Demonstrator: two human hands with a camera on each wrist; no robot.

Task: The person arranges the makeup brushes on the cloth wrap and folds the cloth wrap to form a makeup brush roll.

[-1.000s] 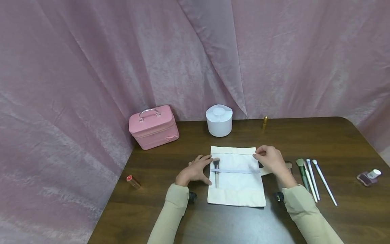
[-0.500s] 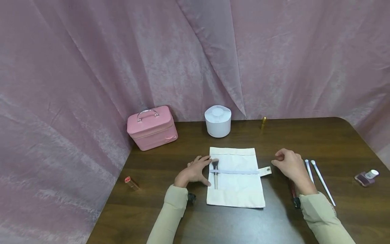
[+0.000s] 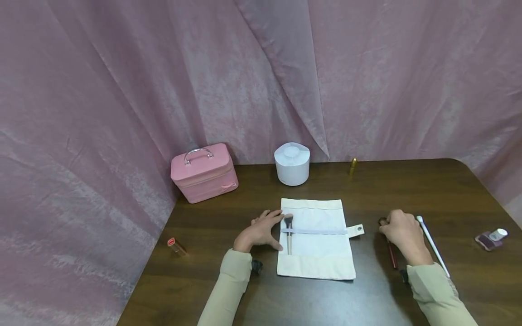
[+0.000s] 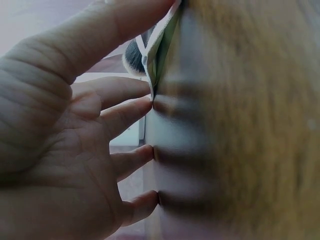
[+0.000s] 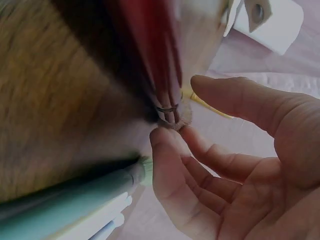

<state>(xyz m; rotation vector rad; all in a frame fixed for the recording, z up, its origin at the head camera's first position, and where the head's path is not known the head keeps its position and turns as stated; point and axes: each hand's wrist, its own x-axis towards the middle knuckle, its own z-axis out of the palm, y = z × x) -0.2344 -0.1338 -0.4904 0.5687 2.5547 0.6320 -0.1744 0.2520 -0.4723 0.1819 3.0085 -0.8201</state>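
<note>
A white cloth brush roll (image 3: 318, 265) lies flat, with a makeup brush (image 3: 289, 242) under its elastic band at the left. My left hand (image 3: 263, 230) rests with spread fingers at the roll's left edge; in the left wrist view its fingertips (image 4: 146, 152) stand on the table. My right hand (image 3: 401, 231) is over a dark red makeup brush (image 3: 392, 254). In the right wrist view, fingers touch the red brush (image 5: 152, 45) near its bristles while the thumb stands apart. A green brush (image 5: 90, 200) and pale handles (image 5: 107, 217) lie beside it, hidden under the hand in the head view.
A white brush (image 3: 434, 249) lies right of the right hand, and a nail polish bottle (image 3: 489, 239) farther right. At the back stand a pink case (image 3: 208, 179), a white round container (image 3: 292, 170) and a gold tube (image 3: 353, 165). A lipstick (image 3: 176, 247) lies left.
My right hand has left the roll's upper right corner and moved right and down to the red brush. The roll's snap tab now shows fully. My left hand stays at the left edge.
</note>
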